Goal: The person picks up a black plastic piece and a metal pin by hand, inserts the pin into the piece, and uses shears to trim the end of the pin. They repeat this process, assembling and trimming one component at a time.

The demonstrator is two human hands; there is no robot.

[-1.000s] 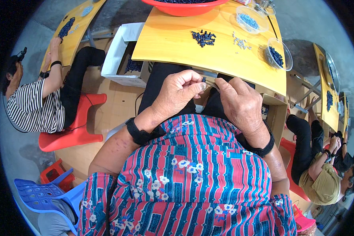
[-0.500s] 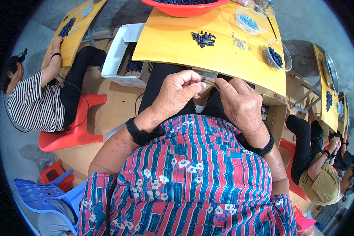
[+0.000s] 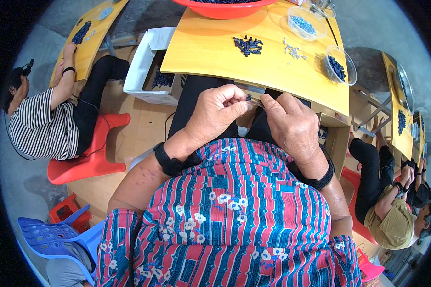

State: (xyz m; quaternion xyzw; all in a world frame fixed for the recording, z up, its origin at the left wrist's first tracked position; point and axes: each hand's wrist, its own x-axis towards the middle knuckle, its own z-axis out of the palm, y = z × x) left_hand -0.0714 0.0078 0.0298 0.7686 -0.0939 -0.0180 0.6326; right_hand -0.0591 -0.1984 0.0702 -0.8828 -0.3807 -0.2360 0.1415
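Above my lap, just off the table's near edge, both my hands meet over a small dark piece. My left hand point(image 3: 219, 111) pinches this small dark blue plastic piece point(image 3: 248, 97) between thumb and fingertips. Closed close beside it, my right hand point(image 3: 292, 122) grips a thin, metal-looking tool point(image 3: 256, 102) whose tip points at the piece. Most of the tool is covered by my right fingers. On the yellow table point(image 3: 206, 48) ahead lie a pile of dark blue cylindrical pieces point(image 3: 247, 46) and a scatter of small silvery parts point(image 3: 293, 49).
A red basin point(image 3: 225, 9) of dark pieces stands at the table's far edge. Clear tubs hold light blue parts point(image 3: 303, 25) and dark pieces point(image 3: 336, 68). A white box point(image 3: 151, 62) stands left of my legs, a cardboard box point(image 3: 334, 138) right. People sit at both sides.
My right hand has shifted slightly left, bringing its fingertips nearer the dark piece. My left hand keeps its pinch. The person at left has moved a hand slightly.
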